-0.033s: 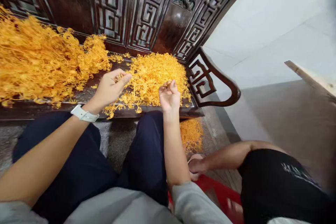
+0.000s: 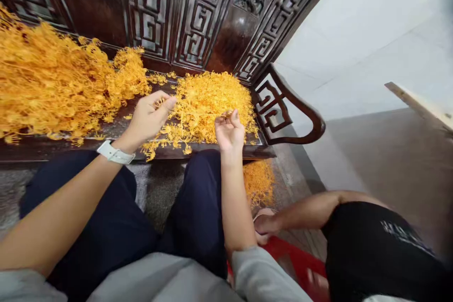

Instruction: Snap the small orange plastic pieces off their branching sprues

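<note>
Look first past navy trousers [image 2: 200,188] to a left hand [image 2: 146,120], with a white watch [image 2: 115,153] at the wrist: closed to a thumb-and-finger pinch, thumb side uppermost, on a thin yellow strand [image 2: 208,114]. Just to the right, find a right hand [image 2: 230,134], palm turned up, thumb and fingertips drawn together on the same strand – stretched between the two hands, above the bench [image 2: 116,128] and in front of the small heap [image 2: 219,89]. Hard to tell the full contents of the left hand's curl; too small and shaded.

To handle the strand well, pinch lightly with the fingertips and keep to a gentle tension – probably thin enough to kink or snap under a hard tug. Hold clear of the small heap to avoid snagging, and mind the loose bits [image 2: 152,148] at the bench's front edge, easily swept off by a forearm.

Farther out, note the floor heap [image 2: 258,181] and another person's leg [image 2: 304,210] to the lower right, the large heap [image 2: 63,80] leftward along the bench, the openwork armrest [image 2: 316,118], and, behind, the carved backrest [image 2: 230,52].
</note>
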Available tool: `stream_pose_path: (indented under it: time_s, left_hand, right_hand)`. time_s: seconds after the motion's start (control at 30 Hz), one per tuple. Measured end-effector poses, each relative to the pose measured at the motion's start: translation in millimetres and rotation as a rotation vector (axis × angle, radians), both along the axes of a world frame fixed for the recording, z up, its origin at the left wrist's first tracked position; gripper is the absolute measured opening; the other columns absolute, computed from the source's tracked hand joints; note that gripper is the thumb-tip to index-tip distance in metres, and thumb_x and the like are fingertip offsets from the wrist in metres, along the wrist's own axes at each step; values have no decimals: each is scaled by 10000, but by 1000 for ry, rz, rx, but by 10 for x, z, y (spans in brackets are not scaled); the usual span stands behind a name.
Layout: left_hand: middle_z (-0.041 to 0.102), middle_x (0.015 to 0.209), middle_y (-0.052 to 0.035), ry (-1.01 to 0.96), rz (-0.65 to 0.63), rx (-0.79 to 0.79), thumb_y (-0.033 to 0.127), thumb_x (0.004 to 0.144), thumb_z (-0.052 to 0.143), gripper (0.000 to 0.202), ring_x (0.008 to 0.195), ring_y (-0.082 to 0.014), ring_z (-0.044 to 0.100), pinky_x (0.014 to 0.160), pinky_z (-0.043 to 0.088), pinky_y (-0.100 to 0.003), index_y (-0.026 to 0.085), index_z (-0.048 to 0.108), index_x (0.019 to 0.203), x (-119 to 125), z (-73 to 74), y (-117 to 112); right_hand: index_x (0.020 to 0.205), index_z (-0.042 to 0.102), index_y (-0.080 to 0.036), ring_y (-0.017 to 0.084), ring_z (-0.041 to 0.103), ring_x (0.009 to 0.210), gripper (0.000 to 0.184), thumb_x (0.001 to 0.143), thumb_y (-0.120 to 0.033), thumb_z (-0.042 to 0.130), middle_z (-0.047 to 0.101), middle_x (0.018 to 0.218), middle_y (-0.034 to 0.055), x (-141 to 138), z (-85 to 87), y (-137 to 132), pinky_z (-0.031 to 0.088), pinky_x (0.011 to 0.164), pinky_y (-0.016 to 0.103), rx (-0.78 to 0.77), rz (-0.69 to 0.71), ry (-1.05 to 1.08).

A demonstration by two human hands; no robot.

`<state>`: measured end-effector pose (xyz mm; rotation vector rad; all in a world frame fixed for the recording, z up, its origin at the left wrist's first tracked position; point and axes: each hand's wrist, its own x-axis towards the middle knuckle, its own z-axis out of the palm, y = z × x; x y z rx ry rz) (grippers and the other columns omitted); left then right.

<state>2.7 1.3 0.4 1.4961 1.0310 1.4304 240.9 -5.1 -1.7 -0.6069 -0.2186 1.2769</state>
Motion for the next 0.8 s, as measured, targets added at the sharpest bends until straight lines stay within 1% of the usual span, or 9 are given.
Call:
stream_pose_path:
  time_s: [0.1,0.17,0.27,0.33,0.47,0.57,0.67,0.73,0.8]
  left_hand:
    - [505,606,38,-184,39,21,675,911,761,481,386,-74,412,377,260,-225,223,610,842,48,-2,57]
    - [532,717,27,-305,61,12,697,893,769,513,416,-63,452,397,303,-226,227,571,836,34,-15,104]
    - [522,779,27,-362,98,-18,723,855,793,556,409,-48,447,382,293,-234,223,552,817,-24,-33,129]
    - [488,761,34,-358,90,-48,700,836,824,550,392,-46,437,366,272,-235,219,561,804,-37,-33,95]
    - [429,669,53,-377,14,-98,610,900,804,473,376,-60,418,375,285,-229,221,555,799,46,-6,14]
    - [403,590,70,-432,-8,-124,582,922,793,456,362,-65,353,375,279,-228,229,534,796,152,48,51]
    - [369,522,85,-453,-9,-137,568,935,792,452,353,-66,298,372,254,-227,233,523,792,282,133,123]
    - [373,489,86,-443,-43,-130,568,949,780,440,350,-73,302,375,244,-229,235,531,804,372,183,150]
    - [382,481,81,-440,-95,-123,539,975,760,401,361,-82,312,383,247,-230,236,545,824,425,204,176]
  right_hand:
    - [896,627,-230,80,638,735,131,953,-129,687,688,813,-55,26,-14,-78,516,741,241,-8,-21,-68]
    - [895,634,-233,88,651,761,161,875,-162,776,687,821,-55,40,-18,-173,530,793,260,34,-19,-217]
    - [882,655,-234,111,687,828,292,738,-228,909,696,814,-45,89,6,-354,538,872,290,138,-24,-461]
    - [856,647,-241,114,689,852,353,691,-267,958,699,815,-49,140,58,-458,537,883,296,203,-72,-513]
    - [808,581,-254,111,621,801,385,723,-334,948,642,809,-67,170,258,-589,523,835,301,349,-185,-529]
    - [742,482,-238,121,463,661,443,763,-337,914,495,666,-68,70,482,-712,491,768,296,538,-198,-629]
    - [718,476,-249,140,331,566,387,822,-246,849,384,523,-76,-21,701,-932,490,771,325,822,-139,-745]
    - [729,551,-289,145,331,524,288,844,-212,804,416,465,-86,7,788,-1123,499,792,363,1033,-63,-855]
    - [752,630,-353,152,394,525,212,859,-307,807,517,493,-83,115,812,-1319,512,805,397,1013,30,-1049]
